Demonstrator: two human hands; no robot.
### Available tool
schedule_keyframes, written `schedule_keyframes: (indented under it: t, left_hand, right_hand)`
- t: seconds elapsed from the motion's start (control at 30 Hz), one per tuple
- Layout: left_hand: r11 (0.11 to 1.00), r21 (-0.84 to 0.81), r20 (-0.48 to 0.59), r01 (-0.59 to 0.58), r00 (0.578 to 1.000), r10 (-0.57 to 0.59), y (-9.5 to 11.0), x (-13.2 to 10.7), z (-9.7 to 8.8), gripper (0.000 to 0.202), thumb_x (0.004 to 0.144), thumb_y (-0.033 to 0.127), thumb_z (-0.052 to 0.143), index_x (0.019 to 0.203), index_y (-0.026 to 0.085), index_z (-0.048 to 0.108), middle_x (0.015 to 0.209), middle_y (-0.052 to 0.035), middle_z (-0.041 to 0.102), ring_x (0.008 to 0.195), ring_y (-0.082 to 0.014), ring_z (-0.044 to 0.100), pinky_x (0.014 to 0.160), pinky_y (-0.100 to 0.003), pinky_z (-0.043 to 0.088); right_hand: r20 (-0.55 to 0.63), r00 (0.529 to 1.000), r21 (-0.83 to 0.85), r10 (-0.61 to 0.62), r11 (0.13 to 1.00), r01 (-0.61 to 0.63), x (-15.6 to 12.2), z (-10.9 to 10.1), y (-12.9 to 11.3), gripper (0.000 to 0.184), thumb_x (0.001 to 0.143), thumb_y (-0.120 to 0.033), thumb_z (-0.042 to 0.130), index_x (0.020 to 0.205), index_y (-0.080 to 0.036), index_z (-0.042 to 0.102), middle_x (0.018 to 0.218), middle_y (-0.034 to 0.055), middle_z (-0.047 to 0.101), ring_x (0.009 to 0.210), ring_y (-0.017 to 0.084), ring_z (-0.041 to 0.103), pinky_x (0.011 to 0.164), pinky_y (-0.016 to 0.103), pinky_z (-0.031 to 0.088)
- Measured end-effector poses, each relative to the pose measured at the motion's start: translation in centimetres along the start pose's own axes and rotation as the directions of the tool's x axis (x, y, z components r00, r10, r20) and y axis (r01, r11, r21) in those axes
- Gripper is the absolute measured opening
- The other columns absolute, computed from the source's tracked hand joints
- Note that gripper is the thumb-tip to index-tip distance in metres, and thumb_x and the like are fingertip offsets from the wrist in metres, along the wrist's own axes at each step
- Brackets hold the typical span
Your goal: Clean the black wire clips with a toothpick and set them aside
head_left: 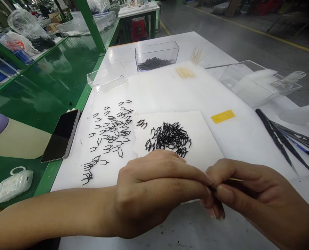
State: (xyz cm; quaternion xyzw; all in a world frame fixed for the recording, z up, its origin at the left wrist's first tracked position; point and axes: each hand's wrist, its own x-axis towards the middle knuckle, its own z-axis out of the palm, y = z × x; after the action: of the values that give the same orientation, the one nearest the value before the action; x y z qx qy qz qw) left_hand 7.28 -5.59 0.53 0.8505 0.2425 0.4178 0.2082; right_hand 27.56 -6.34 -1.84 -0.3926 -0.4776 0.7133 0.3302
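Note:
My left hand [164, 187] is closed, its fingertips pinched together and meeting those of my right hand [255, 194]. A small dark bit shows between the fingertips, but its shape is mostly hidden. My right hand is also closed, and a thin pale wooden toothpick [236, 179] pokes out among its fingers. Just beyond my left hand, a pile of small black fork-shaped pieces [171, 136] lies on a white sheet of paper [203, 146]. Many more black fork-shaped pieces [112, 132] are spread over the table to the left of the paper.
Toothpicks [185, 72] lie near a clear box [156, 55] of black parts. A yellow strip [222, 116] and black tweezers [276, 139] are on the right, before a clear tray [261, 83]. At left lie a phone [61, 135] and a white case [13, 185].

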Motion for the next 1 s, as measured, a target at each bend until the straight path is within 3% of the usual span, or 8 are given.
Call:
schedule_keyframes:
  t: [0.1, 0.23, 0.37, 0.5, 0.63, 1.0]
  left_hand:
    - [1.000, 0.010, 0.001, 0.010, 1.000, -0.010, -0.07, -0.05, -0.06, 0.012, 0.089, 0.000, 0.060, 0.088, 0.006, 0.070, 0.094, -0.0076, 0.077, 0.085, -0.0101, 0.072, 0.093, -0.020, 0.059]
    - [1.000, -0.008, -0.014, 0.009, 1.000, -0.009, -0.13, 0.03, -0.09, 0.011, 0.087, -0.002, 0.062, 0.087, 0.005, 0.070, 0.094, -0.0093, 0.076, 0.086, -0.0105, 0.072, 0.092, -0.021, 0.059]
    - [0.999, -0.033, -0.007, 0.003, 1.000, -0.003, -0.12, 0.04, -0.04, 0.011, 0.086, -0.004, 0.062, 0.087, 0.003, 0.070, 0.093, -0.0108, 0.076, 0.086, -0.0113, 0.072, 0.090, -0.021, 0.059]
    - [0.999, -0.031, -0.006, 0.024, 1.000, -0.024, -0.10, 0.00, -0.04, 0.012, 0.087, -0.003, 0.062, 0.088, 0.006, 0.070, 0.093, -0.0083, 0.076, 0.085, -0.0110, 0.072, 0.089, -0.021, 0.059]
    - [1.000, 0.006, -0.012, 0.011, 1.000, -0.011, -0.07, 0.15, -0.18, 0.014, 0.089, -0.002, 0.060, 0.087, 0.009, 0.069, 0.090, -0.0071, 0.076, 0.082, -0.0103, 0.072, 0.088, -0.020, 0.059]
    - [0.999, 0.026, -0.020, -0.036, 0.999, 0.037, 0.03, 0.37, -0.20, 0.012, 0.089, -0.003, 0.059, 0.085, 0.005, 0.068, 0.088, -0.0097, 0.076, 0.083, -0.0091, 0.072, 0.093, -0.020, 0.057]
  right_hand:
    - [-0.067, 0.998, -0.075, -0.001, 0.997, -0.004, 0.39, 0.31, -0.26, 0.034, 0.076, -0.053, 0.074, 0.078, -0.019, 0.073, 0.060, 0.0051, 0.061, 0.057, 0.019, 0.060, 0.054, 0.032, 0.056]
    - [-0.102, 0.995, -0.105, -0.009, 0.994, -0.001, 0.59, 0.58, -0.42, 0.041, 0.073, -0.060, 0.073, 0.079, -0.019, 0.073, 0.060, 0.0055, 0.061, 0.058, 0.020, 0.060, 0.054, 0.034, 0.056]
    - [-0.089, 0.996, -0.062, 0.011, 0.998, -0.017, 0.13, 0.34, -0.08, 0.032, 0.075, -0.051, 0.075, 0.079, -0.020, 0.073, 0.059, 0.0050, 0.062, 0.056, 0.019, 0.060, 0.052, 0.032, 0.056]
    - [0.004, 1.000, 0.050, 0.000, 0.999, 0.000, -0.33, -0.04, 0.29, 0.004, 0.082, -0.029, 0.074, 0.080, -0.027, 0.075, 0.061, 0.0000, 0.065, 0.056, 0.012, 0.062, 0.056, 0.022, 0.056]
    - [0.066, 0.998, 0.123, -0.018, 0.992, 0.010, -0.26, -0.18, 0.14, 0.006, 0.086, -0.025, 0.071, 0.083, -0.029, 0.076, 0.066, -0.0019, 0.069, 0.059, 0.008, 0.065, 0.058, 0.014, 0.055]
    - [0.113, 0.994, 0.178, -0.006, 0.984, -0.015, -0.17, -0.27, 0.10, 0.006, 0.085, -0.025, 0.072, 0.083, -0.028, 0.076, 0.070, -0.0016, 0.072, 0.062, 0.007, 0.067, 0.060, 0.012, 0.055]
